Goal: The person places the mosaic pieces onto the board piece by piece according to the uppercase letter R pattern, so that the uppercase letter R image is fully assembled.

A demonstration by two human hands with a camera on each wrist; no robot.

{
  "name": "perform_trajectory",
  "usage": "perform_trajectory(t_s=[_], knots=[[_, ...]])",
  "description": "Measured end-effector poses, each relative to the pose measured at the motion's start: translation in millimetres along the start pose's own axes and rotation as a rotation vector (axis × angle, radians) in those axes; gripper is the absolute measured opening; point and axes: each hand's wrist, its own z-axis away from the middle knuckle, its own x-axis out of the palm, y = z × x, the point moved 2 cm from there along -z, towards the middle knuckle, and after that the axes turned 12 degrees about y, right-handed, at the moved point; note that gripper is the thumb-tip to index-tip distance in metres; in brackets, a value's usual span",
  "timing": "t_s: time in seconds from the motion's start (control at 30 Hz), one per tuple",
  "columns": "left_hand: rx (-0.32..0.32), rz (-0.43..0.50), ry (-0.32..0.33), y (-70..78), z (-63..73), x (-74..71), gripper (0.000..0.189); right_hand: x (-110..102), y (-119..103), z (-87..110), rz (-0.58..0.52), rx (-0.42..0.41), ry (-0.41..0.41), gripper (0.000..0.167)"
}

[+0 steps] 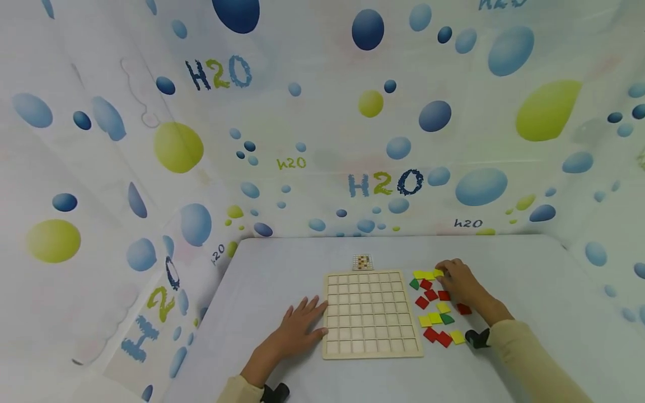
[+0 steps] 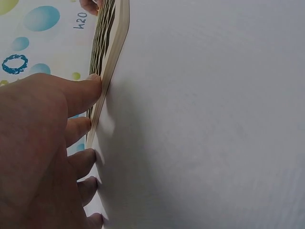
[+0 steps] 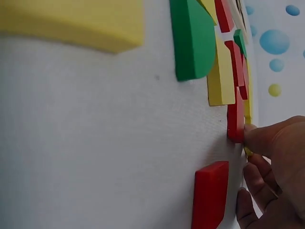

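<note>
A wooden grid board (image 1: 370,355) lies flat on the white table. My left hand (image 1: 300,324) rests at its left edge, fingers spread, with the thumb touching the board's side (image 2: 110,71) in the left wrist view. Beyond the board's right side, my right hand (image 1: 459,282) pinches a yellow tile (image 1: 438,273) between thumb and fingers, at the end of a row of yellow tiles (image 1: 420,275). In the right wrist view only a sliver of that yellow tile (image 3: 248,151) shows below the thumb. A red tile (image 3: 209,195) lies near the curled fingers.
Loose red tiles (image 1: 422,303), yellow tiles (image 1: 435,318) and green pieces (image 1: 446,319) are scattered right of the board. A small pattern card (image 1: 363,262) lies behind it. A printed curtain (image 1: 322,112) hangs around the table (image 1: 272,263).
</note>
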Motion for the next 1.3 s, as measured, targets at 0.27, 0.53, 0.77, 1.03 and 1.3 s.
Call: perform_trajectory(t_s=[0.27,0.53,0.77,1.03,1.3], knots=[[0.008,-0.007,0.013,-0.2,0.0,1.3,0.068,-3,-4,-12.1,0.01,0.039,0.006,0.033],[0.008,0.0,0.011,2.6,0.8,-2.2,0.069,19,-41,-27.0,-0.072,-0.011,-0.002,0.034],[0.013,-0.006,0.015,2.0,-0.8,-1.6,0.069,51,-95,-18.8,-0.095,-0.215,-0.029,0.025],[-0.005,-0.027,0.013,4.6,-0.9,-1.9,0.068,80,-141,-5.7,-0.108,-0.332,-0.078,0.022],[-0.004,-0.019,0.023,7.0,-0.8,-3.9,0.067,93,-166,1.4,-0.105,-0.379,-0.096,0.021]])
